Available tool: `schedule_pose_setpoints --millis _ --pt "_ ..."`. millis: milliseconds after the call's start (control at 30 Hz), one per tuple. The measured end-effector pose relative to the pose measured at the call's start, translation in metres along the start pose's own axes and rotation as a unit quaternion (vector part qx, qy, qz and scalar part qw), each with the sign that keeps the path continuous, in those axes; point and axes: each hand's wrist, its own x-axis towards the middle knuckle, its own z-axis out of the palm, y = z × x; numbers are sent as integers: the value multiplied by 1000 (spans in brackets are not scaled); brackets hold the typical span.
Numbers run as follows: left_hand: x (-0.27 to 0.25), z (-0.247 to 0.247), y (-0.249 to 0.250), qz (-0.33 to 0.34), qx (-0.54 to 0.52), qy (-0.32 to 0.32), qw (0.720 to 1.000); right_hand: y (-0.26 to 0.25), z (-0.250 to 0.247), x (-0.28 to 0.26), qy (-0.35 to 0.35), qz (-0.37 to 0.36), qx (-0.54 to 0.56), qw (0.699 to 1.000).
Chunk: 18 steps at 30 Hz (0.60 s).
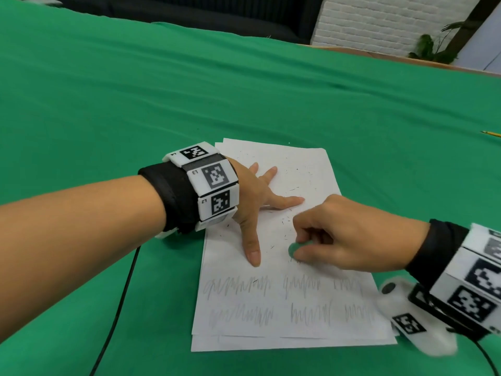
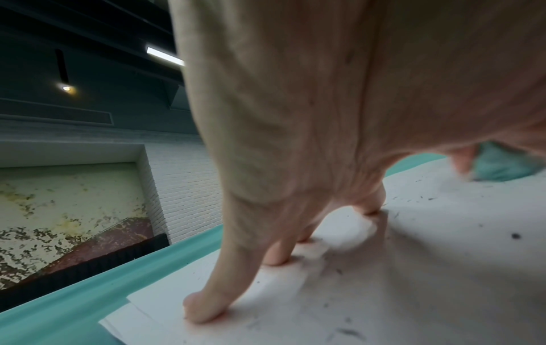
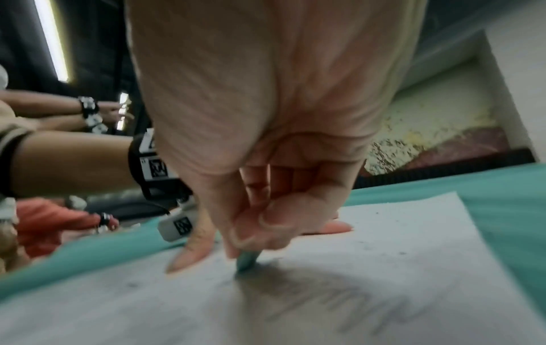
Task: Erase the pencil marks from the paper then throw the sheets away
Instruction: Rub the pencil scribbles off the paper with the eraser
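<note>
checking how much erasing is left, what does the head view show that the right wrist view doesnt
Only the head view shows two full rows of pencil scribbles left near the bottom of the top sheet, the stacked sheet edges beneath, eraser crumbs higher up, and a pencil at the far right edge.

Only the right wrist view shows the eraser's tip touching the paper, and other people's arms in the background.

Both show the right hand pinching the green eraser and the left hand flat on the paper, on the green cloth.

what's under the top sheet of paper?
More white sheets: their edges stick out past the top sheet at its near edge and far corner. Their count and any marks on them are covered. The stack lies on the green cloth.
</note>
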Motion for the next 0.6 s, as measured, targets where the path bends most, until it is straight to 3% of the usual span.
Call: schedule_pose_setpoints --millis 67,200,367,500,600 --pt "0 0 1 -2 5 1 1000 -2 0 -2 -31 -2 13 999" --pt "-2 -1 3 0 10 -2 1000 4 -3 0 27 14 -34 999" --pt "-5 -1 5 0 19 1 1000 -2 0 -4 -32 -4 -4 999" --pt "-5 -2 5 1 22 -1 1000 4 -3 -5 9 17 -46 999" --pt "-5 -2 5 1 25 -2 1000 -1 0 -9 -35 -4 -12 999"
